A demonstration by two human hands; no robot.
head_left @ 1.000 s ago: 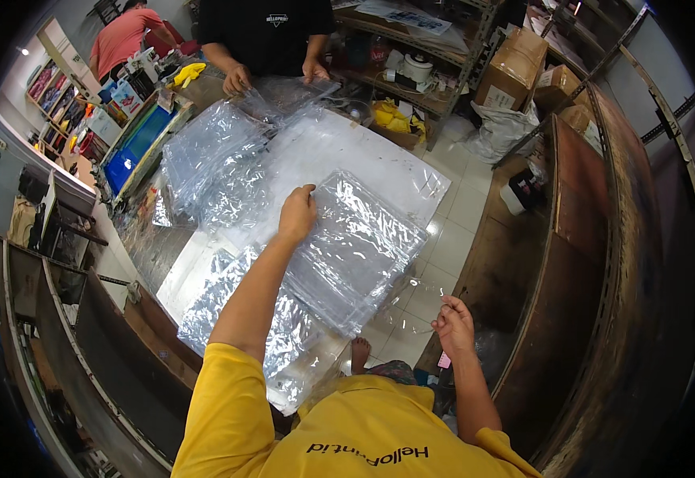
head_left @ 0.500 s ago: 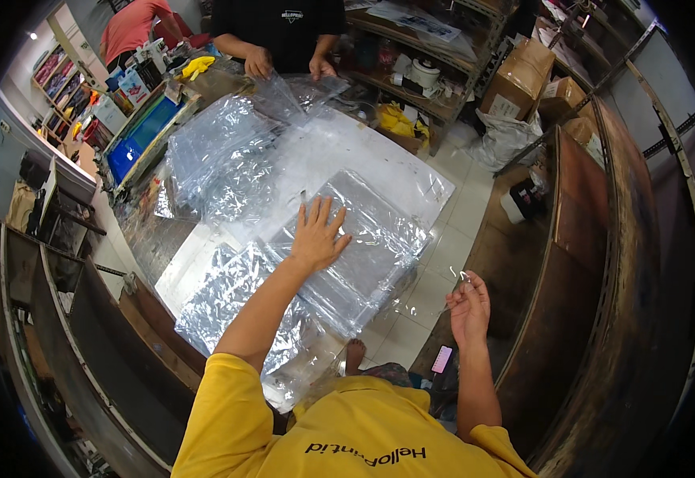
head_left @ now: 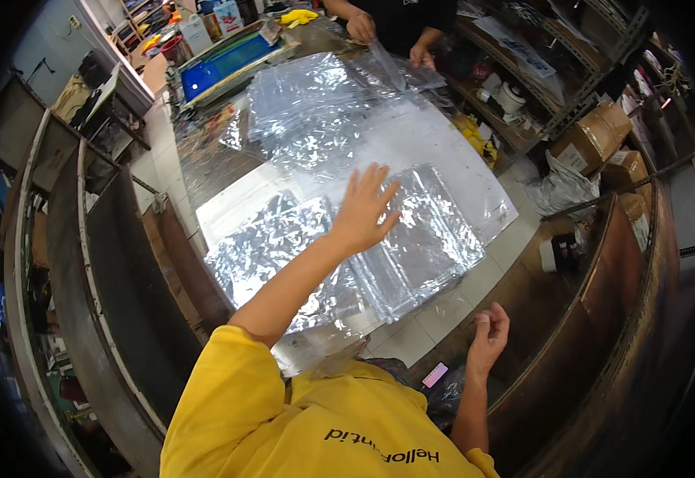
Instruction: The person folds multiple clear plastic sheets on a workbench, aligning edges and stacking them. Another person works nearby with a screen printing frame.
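My left hand (head_left: 363, 213), fingers spread, is over the left edge of a stack of clear plastic sheets (head_left: 431, 251) near the front right of the table. Whether the palm presses on them I cannot tell. Off the table's right side, my right hand (head_left: 489, 338) is raised with thumb and fingers closed together. Anything in that pinch is too small or too clear to make out. A second spread of crinkled, shiny clear sheets (head_left: 272, 251) lies left of the stack, partly under my left forearm. More clear plastic (head_left: 300, 99) is heaped farther back.
Across the table (head_left: 479, 191), a person in black (head_left: 411, 20) handles clear plastic with both hands. A blue screen-printing frame (head_left: 232, 68) stands at the back left. Shelving, cardboard boxes (head_left: 594, 135) and a white sack (head_left: 563, 187) are on the right. A pink phone-like object (head_left: 435, 374) is beside me.
The view has shifted, so the table sits farther right in the picture. My left hand has moved to the stack's left edge. A clear scrap seen at my right fingertips is no longer visible.
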